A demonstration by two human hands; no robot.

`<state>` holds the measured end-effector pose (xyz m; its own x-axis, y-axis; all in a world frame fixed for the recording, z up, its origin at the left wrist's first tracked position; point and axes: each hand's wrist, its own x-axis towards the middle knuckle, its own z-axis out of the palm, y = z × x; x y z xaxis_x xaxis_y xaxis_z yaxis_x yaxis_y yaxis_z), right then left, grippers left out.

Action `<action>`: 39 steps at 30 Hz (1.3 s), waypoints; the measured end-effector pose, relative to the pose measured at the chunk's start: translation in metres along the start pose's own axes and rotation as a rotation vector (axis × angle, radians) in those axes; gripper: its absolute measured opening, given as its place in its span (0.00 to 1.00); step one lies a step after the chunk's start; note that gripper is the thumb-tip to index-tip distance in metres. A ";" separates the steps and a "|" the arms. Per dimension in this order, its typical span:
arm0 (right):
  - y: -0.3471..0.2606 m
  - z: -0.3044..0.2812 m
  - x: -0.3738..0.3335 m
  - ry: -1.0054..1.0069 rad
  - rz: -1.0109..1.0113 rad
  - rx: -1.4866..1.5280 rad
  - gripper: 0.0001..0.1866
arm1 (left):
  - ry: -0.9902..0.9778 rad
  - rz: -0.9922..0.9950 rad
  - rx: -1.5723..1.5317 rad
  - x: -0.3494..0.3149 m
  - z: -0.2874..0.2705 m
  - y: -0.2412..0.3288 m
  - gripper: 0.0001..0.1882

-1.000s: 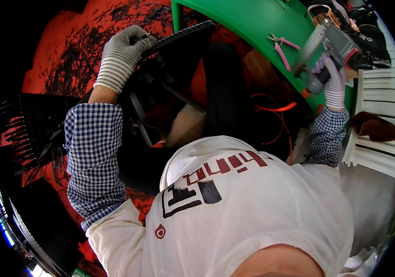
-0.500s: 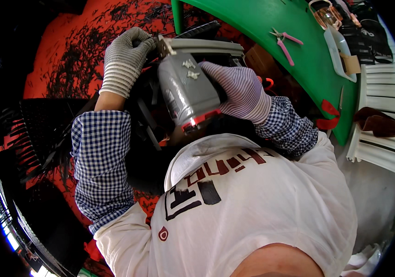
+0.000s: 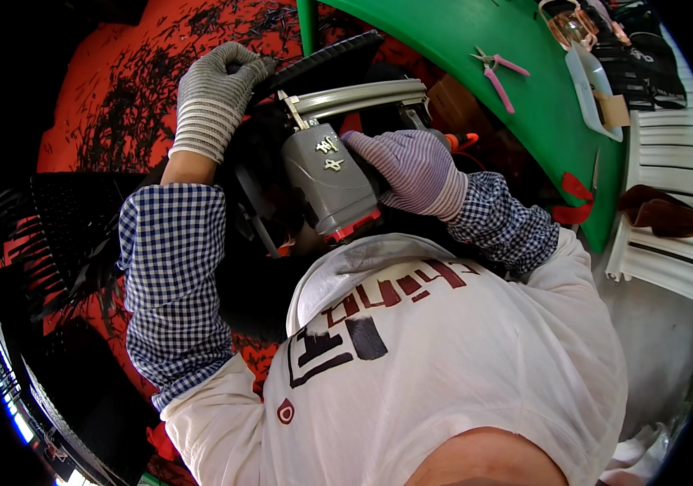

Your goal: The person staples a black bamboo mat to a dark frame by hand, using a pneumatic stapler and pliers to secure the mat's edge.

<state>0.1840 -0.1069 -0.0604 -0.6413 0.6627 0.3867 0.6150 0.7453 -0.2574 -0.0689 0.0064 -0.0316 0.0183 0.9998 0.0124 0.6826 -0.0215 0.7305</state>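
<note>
My right hand [image 3: 415, 172], in a striped glove, is wrapped round the handle of a grey nail gun [image 3: 332, 182] with a red end cap. The gun's slim metal nose points up and left, and its long silver magazine [image 3: 354, 97] reaches to the right. My left hand [image 3: 215, 97], in a grey knitted glove, is closed with thumb and fingers pinched at the left end of a black ribbed strip [image 3: 330, 61]. That strip slants up to the right, beyond the magazine. Its lower side and the exact finger contact are partly hidden.
On the right, a green table [image 3: 435, 36] bears pink-handled snips [image 3: 500, 77], a white tray [image 3: 593, 89] and a red ribbon [image 3: 577, 202]. Black scraps litter the red surface [image 3: 79, 121] at the left. An orange cord [image 3: 464, 142] shows beside my right wrist.
The nail gun's body has swung down and away from my left hand, its nose now lower. More of the black strip shows. My left hand has shifted slightly left and up.
</note>
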 end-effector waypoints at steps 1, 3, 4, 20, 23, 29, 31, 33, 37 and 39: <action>0.001 0.001 -0.001 -0.013 0.017 0.004 0.39 | -0.002 0.001 0.001 0.000 0.000 0.001 0.10; 0.002 0.002 -0.001 -0.008 0.016 -0.004 0.39 | 0.006 0.034 0.011 0.000 0.000 0.002 0.10; 0.002 0.002 -0.001 -0.004 0.013 -0.012 0.39 | 0.003 0.035 0.011 0.000 0.000 0.002 0.10; 0.006 -0.007 0.003 -0.020 0.079 -0.015 0.33 | -0.016 0.001 0.025 0.003 -0.001 0.002 0.10; 0.017 -0.039 -0.008 0.111 0.089 0.059 0.32 | -0.047 0.002 -0.018 0.003 -0.003 -0.006 0.12; 0.100 -0.095 -0.082 0.172 0.849 -0.255 0.32 | -0.027 0.029 -0.011 0.004 -0.004 0.006 0.13; 0.142 -0.116 -0.113 0.019 1.182 -0.481 0.30 | 0.007 0.095 -0.010 0.000 -0.002 0.008 0.11; 0.190 -0.126 -0.142 -0.140 1.429 -0.554 0.30 | 0.002 0.117 -0.090 -0.001 -0.008 -0.004 0.13; 0.243 -0.130 -0.186 -0.270 1.594 -0.604 0.34 | 0.005 -0.008 -0.143 -0.009 -0.012 -0.009 0.19; 0.246 -0.127 -0.181 -0.324 1.617 -0.778 0.39 | 0.037 0.022 -0.018 -0.021 -0.016 0.003 0.21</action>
<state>0.5095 -0.0529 -0.0815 0.7388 0.6738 0.0128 0.6402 -0.7076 0.2992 -0.0784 -0.0145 -0.0187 0.0054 0.9986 0.0534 0.6691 -0.0432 0.7419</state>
